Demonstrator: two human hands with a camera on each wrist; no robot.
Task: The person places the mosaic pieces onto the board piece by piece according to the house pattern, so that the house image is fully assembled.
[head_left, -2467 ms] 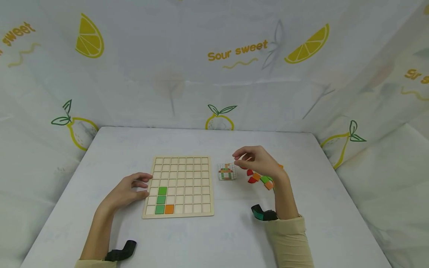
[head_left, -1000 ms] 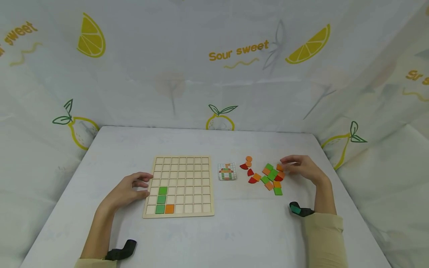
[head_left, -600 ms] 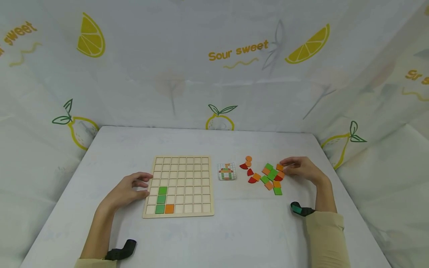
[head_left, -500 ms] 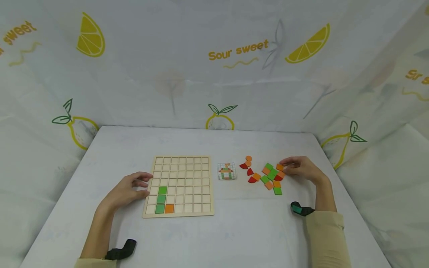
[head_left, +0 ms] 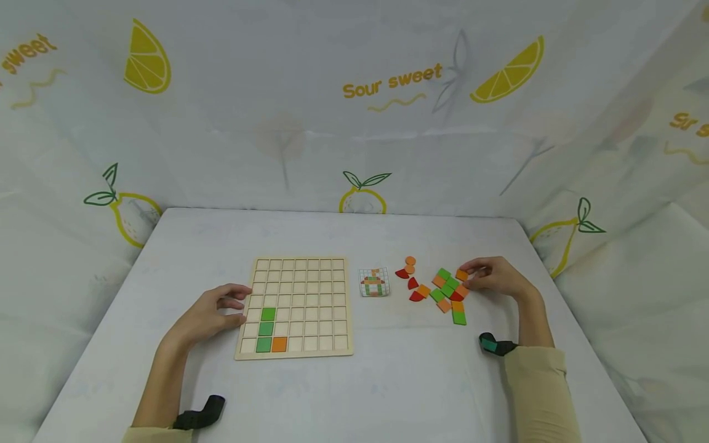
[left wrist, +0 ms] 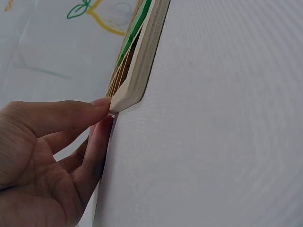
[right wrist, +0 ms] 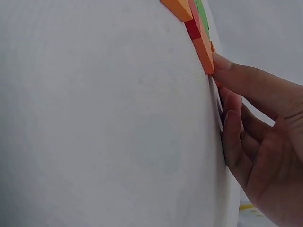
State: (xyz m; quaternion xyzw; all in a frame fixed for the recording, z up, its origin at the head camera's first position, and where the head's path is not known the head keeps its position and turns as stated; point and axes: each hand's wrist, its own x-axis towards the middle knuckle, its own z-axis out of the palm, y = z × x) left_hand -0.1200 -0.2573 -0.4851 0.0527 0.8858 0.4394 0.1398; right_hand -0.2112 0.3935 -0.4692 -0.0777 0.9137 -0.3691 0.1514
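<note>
A square wooden grid board [head_left: 351, 307] lies on the table, with three green square tiles [head_left: 266, 329] stacked in one column and an orange square tile [head_left: 279, 344] in its bottom row. My left hand [head_left: 207, 315] rests against the board's left edge with thumb and fingers spread; in the left wrist view the thumb touches the board's edge [left wrist: 147, 61]. At the right, my right hand [head_left: 495, 277] touches the loose tiles, its fingertips by an orange square tile [head_left: 461, 275]. In the right wrist view its thumb meets the end of an orange tile [right wrist: 203, 56].
A small printed pattern card [head_left: 375, 283] lies right of the board. Between card and right hand are loose green square tiles [head_left: 437, 296], red quarter-round tiles [head_left: 416, 296] and orange round tiles [head_left: 410, 261]. White lemon-print cloth [head_left: 310, 147] stands behind the table.
My right hand has gone from above the card to the right side of the loose tiles. Lately a few tiles beside its fingers have shifted slightly. The left hand stays at the board.
</note>
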